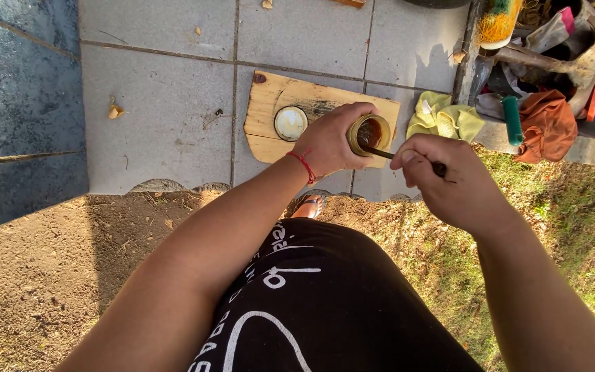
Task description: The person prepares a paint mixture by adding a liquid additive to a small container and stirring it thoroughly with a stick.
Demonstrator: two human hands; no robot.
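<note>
1. Head view looks straight down past your black printed garment (311, 303) to grey paving slabs (166, 103), with bare earth on the near left and grass on the near right.
2. Your left hand (328, 141), a red string bracelet (304, 165) at its wrist, is closed around a small open can (369, 133) and holds it above the right end of a wooden board (277, 96).
3. You can see dark brown liquid inside the can.
4. Your right hand (449, 179) is closed on the dark handle of a brush (408, 158); its front end reaches over the can's rim into the liquid.
5. The board lies flat on the slabs, near their front edge where the paving meets the earth.
6. A round lid (290, 122) rests on the board, just left of your left hand, pale side up.
7. A yellow cloth (445, 117) lies crumpled on the slabs just beyond the board's right end.
8. Further right, at the slabs' right edge, sits a heap of clutter: an orange cloth (549, 124), a green roller-shaped piece (512, 118) and a yellow-bristled brush (498, 22).
9. A sandalled foot (309, 204) shows at the slabs' front edge, below the left wrist.
</note>
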